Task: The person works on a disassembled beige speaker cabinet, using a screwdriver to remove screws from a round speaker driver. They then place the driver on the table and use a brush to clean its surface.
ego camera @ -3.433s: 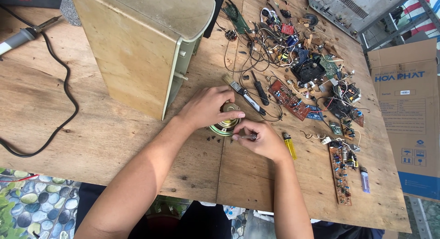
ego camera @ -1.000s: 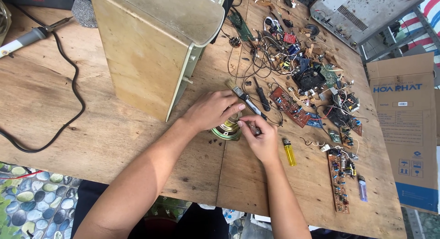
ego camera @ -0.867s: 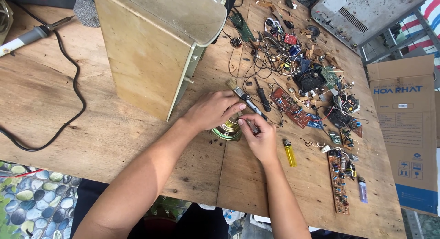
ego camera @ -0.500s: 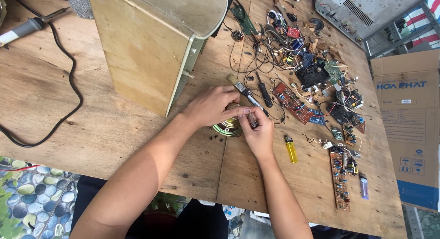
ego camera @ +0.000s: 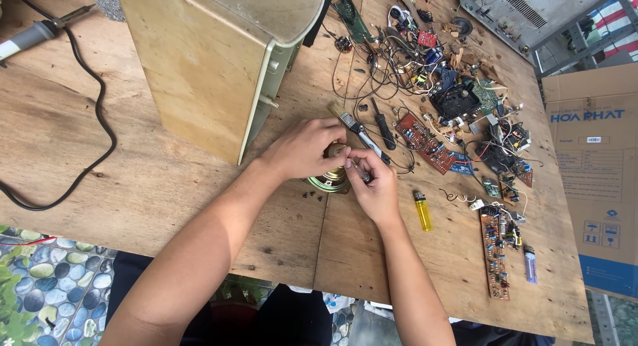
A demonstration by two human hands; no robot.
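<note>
Our left hand (ego camera: 302,147) curled over the small round speaker (ego camera: 330,180) on the wooden table (ego camera: 133,186), our right hand (ego camera: 373,186) pinching a small metal part at its right edge, yellow lighter (ego camera: 423,211) just right.

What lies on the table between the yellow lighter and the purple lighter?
In the head view, between the yellow lighter and the purple lighter lies a long brown circuit board.

Worktop (ego camera: 133,186): rough, stained matt plywood | cabinet (ego camera: 199,67), 11 o'clock: smooth pale wood | speaker (ego camera: 330,181), centre: shiny metal | lighter (ego camera: 423,212), 4 o'clock: glossy yellow translucent plastic | carton (ego camera: 595,180), 3 o'clock: matt cardboard
</note>
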